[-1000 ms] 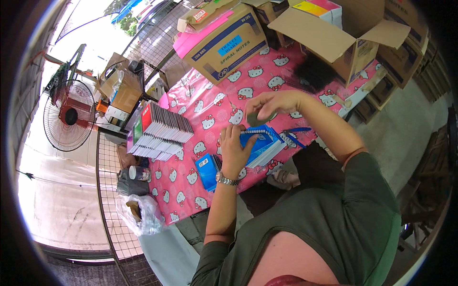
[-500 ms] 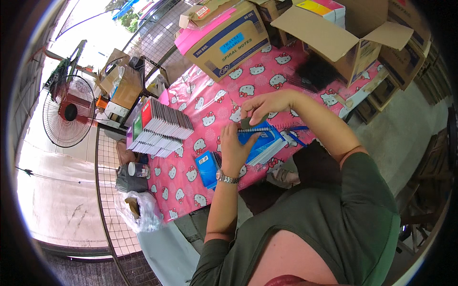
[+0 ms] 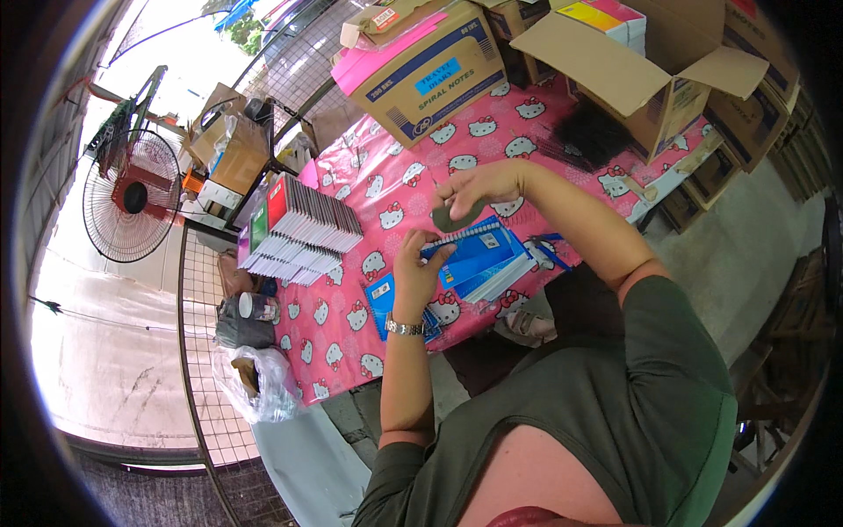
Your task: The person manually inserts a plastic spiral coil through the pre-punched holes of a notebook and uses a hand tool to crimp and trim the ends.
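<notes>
A blue spiral notebook (image 3: 481, 249) lies on a small stack of notebooks (image 3: 502, 283) near the table's front edge. My left hand (image 3: 416, 270), with a watch on its wrist, pinches the left end of its coiled edge between thumb and fingers. Just above the coil, my right hand (image 3: 479, 191) is closed on a dark, rounded flat piece (image 3: 456, 218); its exact kind I cannot make out. Another blue notebook (image 3: 381, 295) lies beside my left wrist, partly hidden by it. Pliers with blue handles (image 3: 553, 253) rest right of the stack.
Tall piles of spiral notebooks (image 3: 303, 224) stand at the left. Behind are a closed carton (image 3: 430, 88) and an open carton (image 3: 606, 75) holding books. Black wire coils (image 3: 584, 136) lie on the pink table cover (image 3: 338, 303). A fan (image 3: 132, 198) stands far left.
My right hand has lifted the dark piece slightly away from the coil. My left hand has shifted left to the coil's end, uncovering more of the notebook cover.
</notes>
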Available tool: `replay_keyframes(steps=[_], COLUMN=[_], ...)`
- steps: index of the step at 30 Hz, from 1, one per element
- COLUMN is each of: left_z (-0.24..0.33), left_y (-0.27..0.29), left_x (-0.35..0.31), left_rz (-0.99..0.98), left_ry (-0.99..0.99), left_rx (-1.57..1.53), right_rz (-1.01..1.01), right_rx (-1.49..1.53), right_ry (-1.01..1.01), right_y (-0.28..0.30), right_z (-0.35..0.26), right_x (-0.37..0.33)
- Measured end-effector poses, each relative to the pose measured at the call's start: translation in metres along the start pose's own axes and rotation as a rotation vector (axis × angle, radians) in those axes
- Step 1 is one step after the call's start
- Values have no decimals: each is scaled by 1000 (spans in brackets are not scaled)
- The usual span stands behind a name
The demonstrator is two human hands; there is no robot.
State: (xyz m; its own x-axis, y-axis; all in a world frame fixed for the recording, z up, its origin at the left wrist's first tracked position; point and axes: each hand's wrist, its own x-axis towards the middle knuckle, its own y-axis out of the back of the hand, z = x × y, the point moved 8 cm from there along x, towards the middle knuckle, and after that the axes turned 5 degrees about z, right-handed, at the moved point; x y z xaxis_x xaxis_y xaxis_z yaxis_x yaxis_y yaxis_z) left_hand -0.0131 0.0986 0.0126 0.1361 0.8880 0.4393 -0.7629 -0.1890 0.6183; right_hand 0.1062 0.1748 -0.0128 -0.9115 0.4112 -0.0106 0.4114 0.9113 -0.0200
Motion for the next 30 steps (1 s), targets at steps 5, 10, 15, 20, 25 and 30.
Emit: replay_keyframes(steps=[5, 10, 15, 20, 25, 30], left_z=[-9, -17, -38, -30, -35, -45], left_y=[-2, -6, -8, -8, -2, -14], left_x=[0, -5, -15, -11, -22, -27], left_rz=[-13, -1, 67, 49, 341, 207], left_ry=[154, 185, 267, 269, 273, 376], left_rx=[28, -103, -237, -110, -483, -282], right_rz=[-24, -69, -46, 716, 1103, 1032], right_rx=[-23, -31, 15, -609, -1144, -1334], right_ry=[-1, -20, -2, -421, -316, -240], right_y=[-2, -4, -9, 103, 86, -29], right_z=[1, 10, 8, 100, 183, 184], right_x=[6, 14, 16, -39, -109, -155])
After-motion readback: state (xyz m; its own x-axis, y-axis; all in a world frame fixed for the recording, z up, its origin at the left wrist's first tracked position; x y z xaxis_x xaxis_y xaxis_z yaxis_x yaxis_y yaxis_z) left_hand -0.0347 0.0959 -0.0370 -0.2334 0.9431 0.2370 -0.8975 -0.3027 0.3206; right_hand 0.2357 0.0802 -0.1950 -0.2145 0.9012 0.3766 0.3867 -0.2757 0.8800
